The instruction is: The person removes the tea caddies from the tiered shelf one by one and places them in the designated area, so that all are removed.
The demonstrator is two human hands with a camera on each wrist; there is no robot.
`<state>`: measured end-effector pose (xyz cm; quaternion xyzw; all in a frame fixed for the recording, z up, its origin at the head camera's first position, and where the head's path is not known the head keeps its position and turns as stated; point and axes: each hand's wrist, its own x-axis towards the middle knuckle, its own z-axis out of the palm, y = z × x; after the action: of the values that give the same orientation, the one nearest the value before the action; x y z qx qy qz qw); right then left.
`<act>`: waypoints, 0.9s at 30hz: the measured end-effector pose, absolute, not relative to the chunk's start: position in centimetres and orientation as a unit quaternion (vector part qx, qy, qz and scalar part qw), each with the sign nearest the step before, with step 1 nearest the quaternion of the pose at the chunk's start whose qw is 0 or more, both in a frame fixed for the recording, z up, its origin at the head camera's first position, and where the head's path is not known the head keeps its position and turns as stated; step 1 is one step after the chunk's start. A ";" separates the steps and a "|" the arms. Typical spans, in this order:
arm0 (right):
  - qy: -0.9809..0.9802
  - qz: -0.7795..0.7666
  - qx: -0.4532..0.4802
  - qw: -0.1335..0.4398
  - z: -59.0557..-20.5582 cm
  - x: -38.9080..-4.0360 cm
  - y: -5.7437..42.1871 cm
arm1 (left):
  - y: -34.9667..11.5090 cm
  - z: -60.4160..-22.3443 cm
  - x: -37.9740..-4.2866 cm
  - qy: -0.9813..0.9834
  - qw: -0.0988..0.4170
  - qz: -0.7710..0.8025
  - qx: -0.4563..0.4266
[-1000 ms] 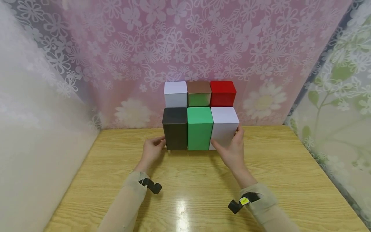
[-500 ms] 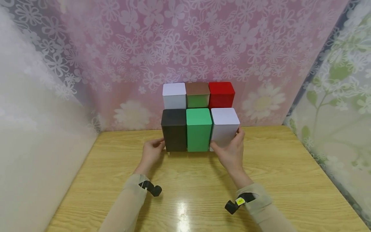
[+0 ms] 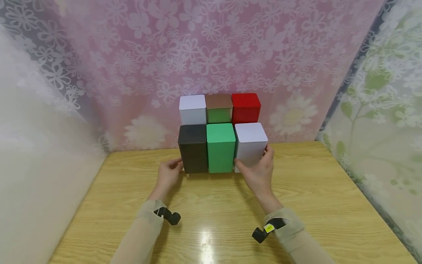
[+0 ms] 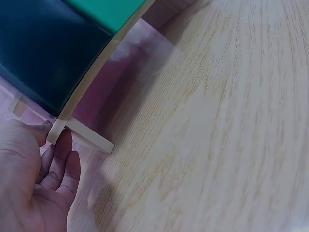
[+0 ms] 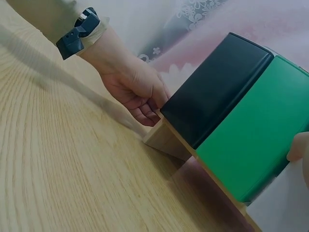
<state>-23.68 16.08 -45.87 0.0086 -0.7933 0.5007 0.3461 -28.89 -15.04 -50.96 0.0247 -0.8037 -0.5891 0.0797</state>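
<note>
1. Standing in two stepped rows on a low wooden rack [image 5: 166, 137] at about 12 o'clock on the table [image 3: 313, 190], six tins fill every place I can see.
2. The back row holds a white tin [image 3: 192, 109], a brown-lidded tin [image 3: 219, 108] and a red tin [image 3: 245, 107]; the front row holds a black tin [image 3: 192, 148], a green tin [image 3: 220, 147] and a second white tin [image 3: 250, 146] at the 3 o'clock end.
3. The right hand [image 3: 258, 174] has its fingers wrapped around that front white tin, which sits just beside the green one.
4. The left hand [image 3: 168, 175] rests with relaxed fingers against the rack's corner, at 9 o'clock of the black tin.
5. My judgement: the arranging looks nearly complete, only seating the last tin and letting go remain.
</note>
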 end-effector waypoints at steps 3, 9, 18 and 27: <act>-0.791 0.504 0.004 0.346 -45.8 -23.5 16.0 | -15.2 -50.9 -28.7 -0.806 0.080 -0.585 0.027; -0.783 0.509 0.014 0.357 -45.4 -23.1 16.3 | -15.3 -50.8 -28.4 -0.809 0.081 -0.581 0.033; -0.768 0.508 0.031 0.389 -44.2 -22.5 17.9 | -15.0 -50.7 -28.6 -0.806 0.085 -0.585 0.029; -0.772 0.493 0.024 0.401 -43.7 -21.8 20.7 | -14.9 -50.9 -28.7 -0.799 0.081 -0.595 0.025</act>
<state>-21.79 20.70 -43.66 0.0243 -0.7722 0.4925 0.4007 -28.75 -14.87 -50.91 0.0253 -0.7993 -0.5950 0.0807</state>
